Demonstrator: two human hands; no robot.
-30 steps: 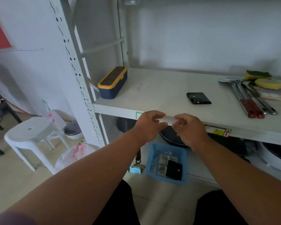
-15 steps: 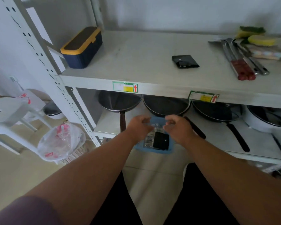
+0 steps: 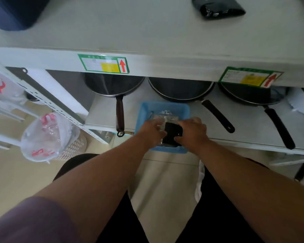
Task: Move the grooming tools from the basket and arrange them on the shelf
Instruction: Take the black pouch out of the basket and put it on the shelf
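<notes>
Both hands are reaching into the blue basket (image 3: 144,109), which is sitting at centre frame on the front edge of the lower shelf (image 3: 244,123), just below three dark pans. The left hand (image 3: 152,130) is lying over a clear plastic packet (image 3: 162,118), fingers curled down on it, though whether they are actually gripping it cannot be told. The right hand (image 3: 194,129) is closing its fingers around the right edge of a black case (image 3: 172,132) lying in the basket. Near the top right of the frame, another black pouch (image 3: 219,6) is resting on the upper shelf (image 3: 147,32), well apart from the basket
</notes>
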